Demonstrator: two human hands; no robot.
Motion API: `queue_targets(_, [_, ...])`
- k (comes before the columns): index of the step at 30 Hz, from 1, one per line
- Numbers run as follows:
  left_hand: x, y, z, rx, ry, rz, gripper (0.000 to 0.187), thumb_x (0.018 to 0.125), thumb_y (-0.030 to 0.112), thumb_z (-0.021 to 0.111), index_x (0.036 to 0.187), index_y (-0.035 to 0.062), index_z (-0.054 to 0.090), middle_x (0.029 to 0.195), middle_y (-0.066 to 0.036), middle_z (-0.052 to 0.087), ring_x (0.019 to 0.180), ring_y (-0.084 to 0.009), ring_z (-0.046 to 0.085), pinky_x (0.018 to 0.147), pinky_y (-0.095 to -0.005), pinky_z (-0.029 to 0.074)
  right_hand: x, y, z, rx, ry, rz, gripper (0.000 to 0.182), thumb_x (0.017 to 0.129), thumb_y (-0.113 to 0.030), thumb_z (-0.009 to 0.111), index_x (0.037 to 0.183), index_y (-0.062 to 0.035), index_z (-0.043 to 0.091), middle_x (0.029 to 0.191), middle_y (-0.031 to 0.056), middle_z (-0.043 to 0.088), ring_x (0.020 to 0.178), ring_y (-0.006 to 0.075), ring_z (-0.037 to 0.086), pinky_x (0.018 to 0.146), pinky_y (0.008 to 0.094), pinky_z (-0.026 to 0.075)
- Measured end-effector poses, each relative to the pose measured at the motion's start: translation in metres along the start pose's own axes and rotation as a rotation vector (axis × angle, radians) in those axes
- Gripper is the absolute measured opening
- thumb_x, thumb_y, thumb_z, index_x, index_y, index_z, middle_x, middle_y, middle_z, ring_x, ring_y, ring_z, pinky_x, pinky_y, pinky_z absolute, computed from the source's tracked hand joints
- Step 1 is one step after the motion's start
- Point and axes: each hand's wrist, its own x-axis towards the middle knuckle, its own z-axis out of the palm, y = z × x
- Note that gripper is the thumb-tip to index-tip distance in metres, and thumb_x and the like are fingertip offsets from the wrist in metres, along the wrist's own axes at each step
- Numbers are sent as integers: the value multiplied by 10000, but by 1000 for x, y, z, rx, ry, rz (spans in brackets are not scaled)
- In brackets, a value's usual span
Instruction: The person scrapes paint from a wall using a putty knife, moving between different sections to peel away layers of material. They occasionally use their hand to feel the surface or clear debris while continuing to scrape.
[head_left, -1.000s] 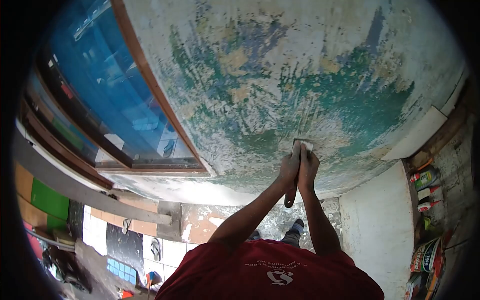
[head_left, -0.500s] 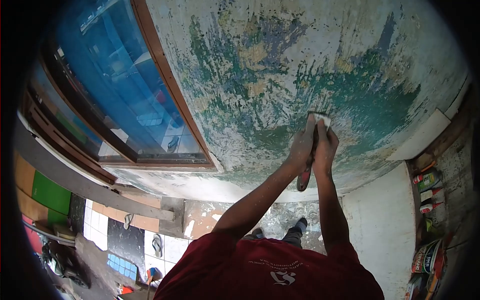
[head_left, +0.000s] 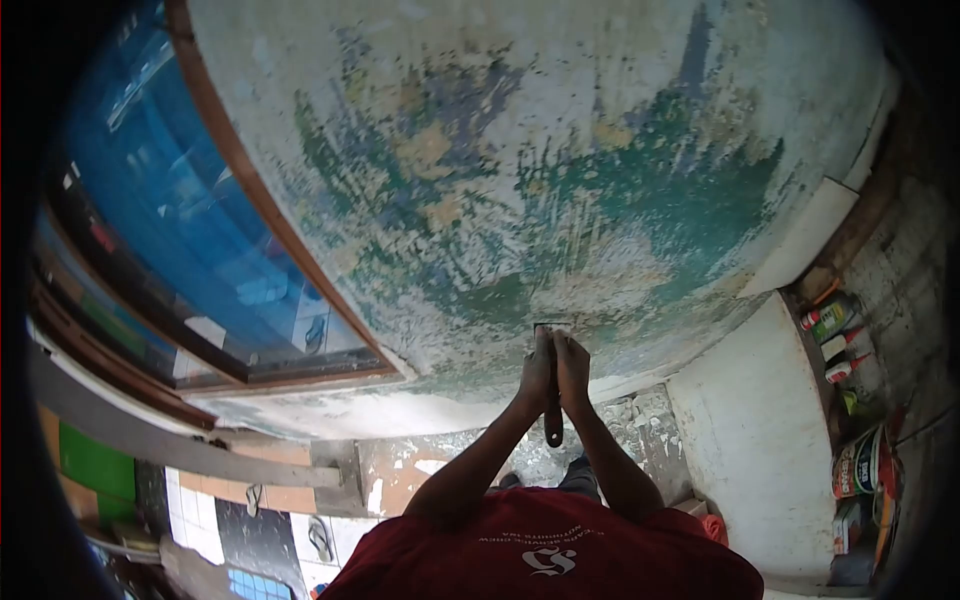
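Near the lower edge of the patchy wall (head_left: 640,215), the left hand (head_left: 536,375) and right hand (head_left: 573,370) grip one scraper (head_left: 553,430) together. A shallow angle and even pressure should help avoid gouges.

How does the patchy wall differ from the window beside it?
The wall is opaque, mottled green, white and purple; the window is glazed and looks mostly blue. A scraper is held against the wall; none is at the window. The wall fills more of the view than the window. Both adjoin.
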Motion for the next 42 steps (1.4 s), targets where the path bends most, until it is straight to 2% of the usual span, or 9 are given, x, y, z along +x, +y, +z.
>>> queue_targets(12, [11,39,21,365,116,424,619,907,565,351,730,14,570,588,-31,521,512,-111,486,464,-269,384,19,-59,16,133,-41,-59,358,931,-290,490,767,20,564,647,14,511,641,68,440,559,275,374])
queue_targets(16, [64,-80,-47,-296,-165,-146,649,880,611,363,853,12,612,659,-58,563,607,-134,540,516,-291,428,12,56,-19,49,-158,210,391,933,-304,473,736,20,568,637,30,522,632,87,450,561,287,381])
queue_targets(25, [-21,18,-10,116,103,148,756,867,656,316,954,-46,584,797,-105,586,725,-167,562,610,-303,456,-9,-28,18,-47,-121,-162,431,948,-323,457,692,22,480,605,17,424,621,81,373,546,282,337])
queue_targets(30, [16,-38,-69,-6,204,-9,770,876,654,269,922,-40,598,745,-106,593,682,-174,558,568,-323,446,6,81,30,-347,-222,-62,452,943,-336,433,754,57,553,639,217,548,565,199,496,557,373,396])
queue_targets(31, [21,-49,-79,-63,234,-52,777,874,659,260,917,-37,602,739,-110,596,673,-177,558,563,-329,445,-2,90,33,-350,-249,-20,457,941,-359,452,749,39,569,651,90,560,630,112,463,576,305,400])
queue_targets(33, [3,-44,-89,17,271,-2,794,863,677,253,913,-32,607,739,-121,601,662,-181,558,562,-338,444,-18,99,45,-301,-231,-113,406,925,-326,450,793,40,568,703,219,576,660,322,585,600,364,428])
queue_targets(36, [-9,-46,-114,-12,274,53,758,866,671,263,927,-9,592,786,-106,587,706,-173,553,611,-330,458,-45,71,62,-229,-340,-81,297,920,-253,499,824,25,542,679,90,529,671,114,431,612,298,398])
queue_targets(40, [-22,-9,-130,127,309,248,695,904,616,234,838,4,556,738,-93,575,673,-165,542,578,-354,449,-49,64,93,-353,-389,-210,254,903,-226,498,893,23,547,769,250,576,753,426,576,607,402,443])
queue_targets(42, [-25,14,-136,528,316,478,552,925,501,289,885,-6,502,668,-129,569,610,-213,550,537,-379,436,-46,43,113,-373,-379,-230,248,901,-222,499,881,20,550,773,255,578,776,437,573,593,420,439])
